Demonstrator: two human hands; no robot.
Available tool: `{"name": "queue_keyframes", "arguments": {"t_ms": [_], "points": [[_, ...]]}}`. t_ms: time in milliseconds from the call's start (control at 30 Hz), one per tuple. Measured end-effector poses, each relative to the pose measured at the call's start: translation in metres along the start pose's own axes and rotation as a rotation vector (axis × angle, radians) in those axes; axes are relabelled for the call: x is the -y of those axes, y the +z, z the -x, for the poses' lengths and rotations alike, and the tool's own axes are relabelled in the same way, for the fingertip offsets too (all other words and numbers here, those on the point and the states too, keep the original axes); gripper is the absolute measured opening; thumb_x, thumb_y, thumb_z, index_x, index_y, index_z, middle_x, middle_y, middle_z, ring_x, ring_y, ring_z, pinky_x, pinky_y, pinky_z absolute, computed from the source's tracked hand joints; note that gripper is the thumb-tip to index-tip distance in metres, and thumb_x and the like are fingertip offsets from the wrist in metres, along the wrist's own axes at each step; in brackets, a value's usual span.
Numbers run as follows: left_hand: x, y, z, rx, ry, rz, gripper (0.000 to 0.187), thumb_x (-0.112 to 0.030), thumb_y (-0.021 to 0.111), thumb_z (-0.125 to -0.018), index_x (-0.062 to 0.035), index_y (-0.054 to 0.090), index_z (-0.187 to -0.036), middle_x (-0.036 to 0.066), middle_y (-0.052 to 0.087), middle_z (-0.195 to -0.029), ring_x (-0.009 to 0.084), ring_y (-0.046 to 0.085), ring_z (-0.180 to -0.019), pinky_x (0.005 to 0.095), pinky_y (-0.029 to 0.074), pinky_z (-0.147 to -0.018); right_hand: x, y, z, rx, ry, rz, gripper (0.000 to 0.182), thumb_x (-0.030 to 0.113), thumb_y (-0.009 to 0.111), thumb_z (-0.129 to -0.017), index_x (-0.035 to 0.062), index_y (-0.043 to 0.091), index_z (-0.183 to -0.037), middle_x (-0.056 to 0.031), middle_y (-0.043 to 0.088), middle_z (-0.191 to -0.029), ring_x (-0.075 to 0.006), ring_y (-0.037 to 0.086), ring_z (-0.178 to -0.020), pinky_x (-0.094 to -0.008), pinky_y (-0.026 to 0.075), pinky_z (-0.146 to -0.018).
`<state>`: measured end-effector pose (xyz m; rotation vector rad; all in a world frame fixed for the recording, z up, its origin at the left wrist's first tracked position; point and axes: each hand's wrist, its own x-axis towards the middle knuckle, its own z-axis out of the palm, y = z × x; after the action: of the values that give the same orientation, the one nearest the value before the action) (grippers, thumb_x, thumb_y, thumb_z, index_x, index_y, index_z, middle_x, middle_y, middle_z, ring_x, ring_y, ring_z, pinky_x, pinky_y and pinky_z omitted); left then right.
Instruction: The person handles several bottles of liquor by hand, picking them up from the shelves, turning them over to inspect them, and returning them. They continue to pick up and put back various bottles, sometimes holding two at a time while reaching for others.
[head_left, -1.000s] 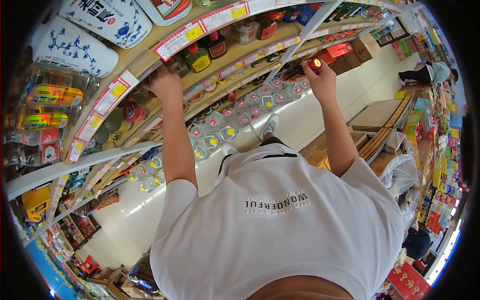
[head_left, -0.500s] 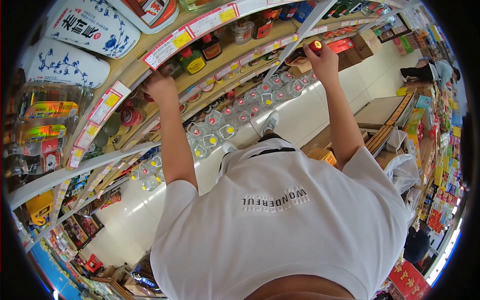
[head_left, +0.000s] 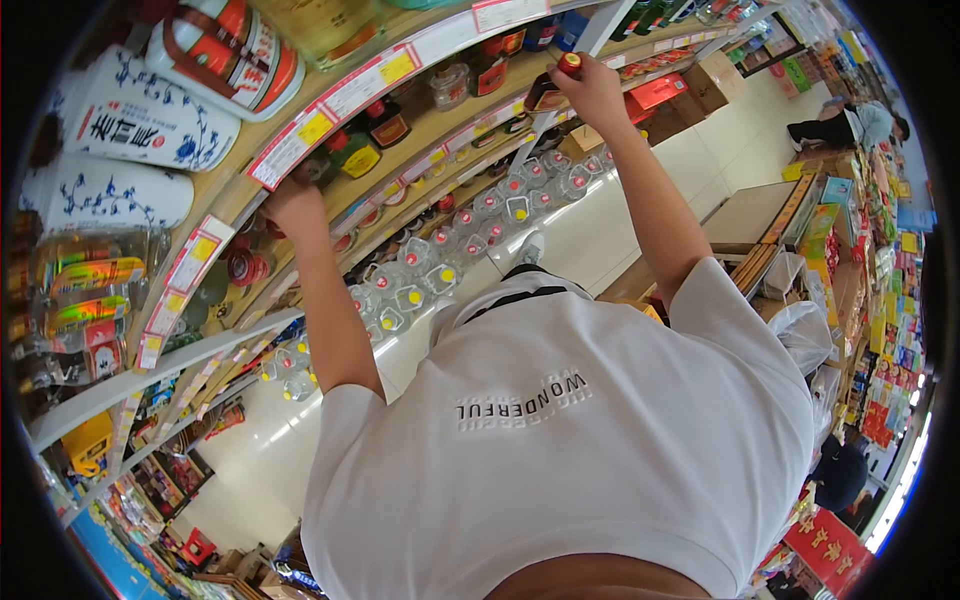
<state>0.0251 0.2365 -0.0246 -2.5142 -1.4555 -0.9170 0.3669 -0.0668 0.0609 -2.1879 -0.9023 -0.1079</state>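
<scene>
My right hand (head_left: 592,88) is closed around the neck of a dark bottle (head_left: 543,98) with a red and yellow cap (head_left: 570,63). The bottle is held at the front of the shelves, beside a grey upright. My left hand (head_left: 297,205) reaches in under the edge of an upper shelf; its fingers are hidden behind the price strip, so I cannot see what they touch. Close to it stand a green bottle with a yellow label (head_left: 358,158) and a dark bottle with a red cap (head_left: 387,122). A round red-topped jar (head_left: 248,266) sits below it.
White and blue ceramic-look bottles (head_left: 150,120) fill the upper shelf at left. Several clear jugs (head_left: 440,275) stand on the floor by the lowest shelf. Cardboard boxes (head_left: 712,82) lie farther along. A wooden display (head_left: 752,215) is at right, and a person (head_left: 850,128) crouches beyond it.
My right hand has moved left and closer to the shelf with the bottle. My left hand remains under the shelf edge. The whole view has shifted slightly.
</scene>
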Motion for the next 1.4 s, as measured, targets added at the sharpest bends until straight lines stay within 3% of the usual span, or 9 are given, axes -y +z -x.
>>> {"name": "queue_keyframes", "arguments": {"t_ms": [367, 400, 600, 700, 933, 1033, 1100, 1133, 1400], "points": [[-0.017, -0.045, 0.01, -0.14, 0.12, -0.037, 0.049, -0.038, 0.079, -0.079, -0.0013, 0.067, -0.108, 0.019, 0.068, -0.093, 0.0432, 0.064, -0.081, 0.0567, 0.047, -0.072, -0.039, 0.035, -0.064, 0.044, -0.103, 0.103, 0.049, 0.042, 0.072, -0.082, -0.0053, 0.064, -0.092, -0.0262, 0.067, -0.077, -0.0436, 0.067, -0.08, -0.048, 0.054, -0.074], [-0.023, -0.06, 0.015, -0.103, 0.041, 0.02, 0.057, -0.03, 0.082, -0.078, -0.0045, 0.059, -0.124, 0.023, 0.062, -0.112, 0.0439, 0.058, -0.103, 0.0555, 0.045, -0.091, -0.038, 0.035, -0.068, 0.067, -0.078, 0.133, 0.049, 0.041, 0.073, -0.081, -0.0061, 0.064, -0.088, -0.0264, 0.067, -0.08, -0.0433, 0.067, -0.083, -0.0482, 0.054, -0.076], [-0.03, -0.086, 0.087, -0.144, -0.284, 0.192, 0.073, -0.021, 0.083, -0.08, 0.0021, 0.044, -0.138, 0.027, 0.034, -0.139, 0.0374, 0.039, -0.129, 0.0451, 0.04, -0.101, -0.044, 0.049, -0.085, 0.089, -0.163, 0.084, 0.038, 0.038, 0.074, -0.08, 0.0015, 0.071, -0.091, -0.0193, 0.071, -0.089, -0.0391, 0.068, -0.086, -0.0456, 0.055, -0.079], [-0.01, -0.068, 0.109, -0.062, -0.51, 0.491, 0.081, -0.016, 0.083, -0.08, 0.0017, 0.035, -0.143, 0.023, 0.032, -0.142, 0.0351, 0.04, -0.129, 0.0444, 0.04, -0.102, -0.052, 0.062, -0.094, 0.081, -0.268, 0.066, 0.032, 0.037, 0.073, -0.081, 0.0072, 0.073, -0.094, -0.0158, 0.072, -0.091, -0.0369, 0.068, -0.086, -0.0439, 0.055, -0.079], [0.012, -0.044, 0.101, -0.031, -0.526, 0.742, 0.085, -0.012, 0.083, -0.08, 0.0041, 0.029, -0.144, 0.019, 0.042, -0.139, 0.0278, 0.049, -0.121, 0.0426, 0.043, -0.1, -0.076, 0.085, -0.109, 0.07, -0.474, 0.202, 0.032, 0.038, 0.07, -0.084, 0.0077, 0.071, -0.094, -0.0144, 0.072, -0.089, -0.0371, 0.067, -0.083, -0.0459, 0.054, -0.076], [0.014, -0.034, 0.094, 0.001, -0.53, 0.823, 0.083, -0.01, 0.083, -0.079, 0.005, 0.03, -0.142, 0.017, 0.052, -0.13, 0.0256, 0.055, -0.113, 0.0396, 0.046, -0.096, -0.084, 0.089, -0.111, 0.048, -0.548, 0.211, 0.03, 0.039, 0.067, -0.087, 0.012, 0.071, -0.098, -0.0147, 0.07, -0.091, -0.0363, 0.067, -0.083, -0.046, 0.054, -0.074], [0.033, -0.013, 0.096, -0.021, -0.506, 0.874, 0.081, -0.009, 0.083, -0.078, 0.0051, 0.033, -0.14, 0.016, 0.057, -0.123, 0.0242, 0.059, -0.108, 0.037, 0.047, -0.094, -0.114, 0.096, -0.116, 0.038, -0.831, 0.626, 0.021, 0.033, 0.063, -0.088, 0.03, 0.071, -0.107, -0.0098, 0.068, -0.094, -0.0313, 0.067, -0.081, -0.0446, 0.055, -0.066], [0.035, -0.013, 0.096, -0.009, -0.509, 0.782, 0.08, -0.009, 0.083, -0.078, 0.0054, 0.034, -0.139, 0.016, 0.058, -0.12, 0.0229, 0.06, -0.105, 0.0356, 0.048, -0.092, -0.128, 0.107, -0.123, 0.067, -0.821, 0.639, 0.025, 0.031, 0.062, -0.088, 0.0348, 0.07, -0.112, -0.0093, 0.067, -0.09, -0.0298, 0.068, -0.08, -0.044, 0.055, -0.062], [0.006, -0.041, 0.078, -0.043, -0.576, 0.655, 0.061, -0.011, 0.081, -0.08, 0.0032, 0.045, -0.127, 0.016, 0.066, -0.106, 0.0248, 0.067, -0.096, 0.0368, 0.053, -0.084, -0.088, 0.083, -0.109, 0.124, -0.641, 0.461, 0.029, 0.04, 0.067, -0.089, 0.0136, 0.072, -0.1, -0.0121, 0.071, -0.093, -0.0347, 0.068, -0.08, -0.0451, 0.054, -0.07]]}}
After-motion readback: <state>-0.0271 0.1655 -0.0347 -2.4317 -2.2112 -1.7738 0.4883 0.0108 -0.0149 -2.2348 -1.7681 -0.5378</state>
